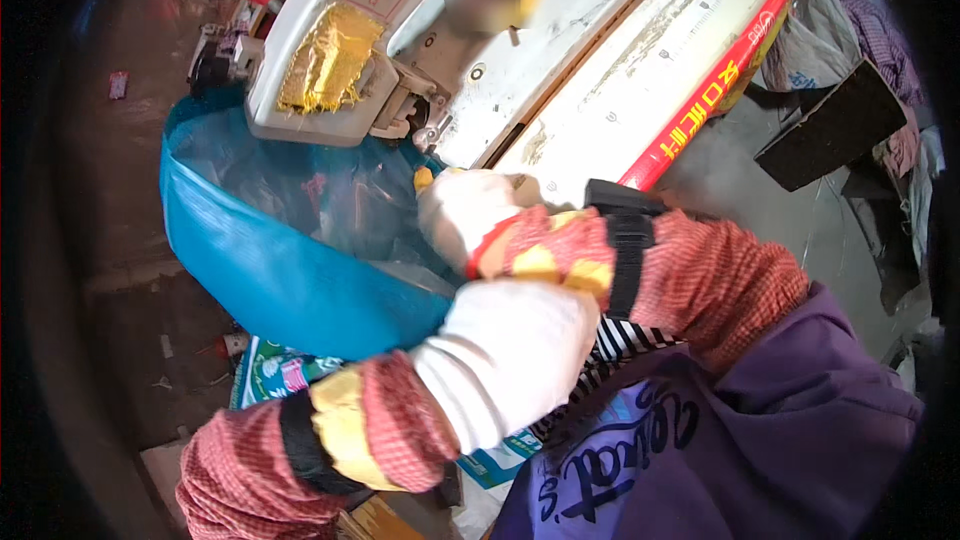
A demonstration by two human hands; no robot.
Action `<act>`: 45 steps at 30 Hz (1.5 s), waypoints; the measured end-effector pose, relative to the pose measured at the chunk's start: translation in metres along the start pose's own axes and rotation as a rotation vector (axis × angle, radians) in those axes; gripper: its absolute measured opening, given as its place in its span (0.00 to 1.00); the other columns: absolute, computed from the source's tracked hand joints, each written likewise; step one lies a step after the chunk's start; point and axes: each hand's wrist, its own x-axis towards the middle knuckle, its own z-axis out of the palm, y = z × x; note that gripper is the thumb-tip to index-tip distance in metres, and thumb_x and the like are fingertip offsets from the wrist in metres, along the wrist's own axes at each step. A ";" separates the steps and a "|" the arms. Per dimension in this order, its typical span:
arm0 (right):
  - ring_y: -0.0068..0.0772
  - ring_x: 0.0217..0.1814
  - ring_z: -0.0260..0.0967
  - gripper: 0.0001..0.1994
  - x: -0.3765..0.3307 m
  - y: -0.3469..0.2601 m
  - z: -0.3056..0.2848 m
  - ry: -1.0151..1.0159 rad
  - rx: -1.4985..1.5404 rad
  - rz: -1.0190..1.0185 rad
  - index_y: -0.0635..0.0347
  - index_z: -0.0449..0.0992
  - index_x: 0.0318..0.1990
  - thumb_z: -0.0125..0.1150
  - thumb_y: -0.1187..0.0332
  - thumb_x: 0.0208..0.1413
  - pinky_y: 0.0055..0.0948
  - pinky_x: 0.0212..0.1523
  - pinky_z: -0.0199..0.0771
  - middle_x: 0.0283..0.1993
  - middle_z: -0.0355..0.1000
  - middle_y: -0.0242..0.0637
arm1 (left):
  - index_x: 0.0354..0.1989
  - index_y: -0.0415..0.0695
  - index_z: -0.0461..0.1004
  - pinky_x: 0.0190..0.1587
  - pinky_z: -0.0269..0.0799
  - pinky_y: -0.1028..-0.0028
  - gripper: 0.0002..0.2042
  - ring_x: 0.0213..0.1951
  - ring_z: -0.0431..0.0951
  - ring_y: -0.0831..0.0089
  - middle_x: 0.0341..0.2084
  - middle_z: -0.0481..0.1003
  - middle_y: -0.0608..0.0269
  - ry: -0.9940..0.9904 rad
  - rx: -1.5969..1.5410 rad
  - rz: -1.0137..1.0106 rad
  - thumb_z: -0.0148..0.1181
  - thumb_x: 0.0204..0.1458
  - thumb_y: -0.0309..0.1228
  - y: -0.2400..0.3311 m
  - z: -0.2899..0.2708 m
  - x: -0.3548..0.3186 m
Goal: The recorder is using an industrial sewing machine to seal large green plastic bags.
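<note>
My right hand [468, 208], in a white glove, is at the front of a white sewing machine [310, 60], just below its needle area. A small yellow bit [424, 179] shows at its fingertips. Lower down, my left hand [512, 355] is also white-gloved. It crosses in front of my right wrist, and its fingers are hidden or blurred. Beside both hands a wide blue plastic tub-like container [290, 285] hangs or stands under the machine head. Crumpled clear plastic [350, 190] lies inside it. What either hand holds, if anything, cannot be made out.
The machine's long worn white table [610, 90] with a red front strip [700, 105] runs to the upper right. A dark board [830, 125] and a white sack [810, 40] are at the right. A green printed bag [275, 370] lies below the blue container.
</note>
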 end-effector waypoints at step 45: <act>0.53 0.48 0.74 0.39 0.032 0.050 0.048 -1.192 1.420 -0.541 0.68 0.75 0.47 0.38 0.35 0.57 0.42 0.47 0.71 0.42 0.75 0.57 | 0.46 0.36 0.72 0.46 0.72 0.61 0.14 0.43 0.76 0.53 0.42 0.74 0.47 0.636 0.564 -0.349 0.51 0.52 0.24 -0.103 0.081 -0.029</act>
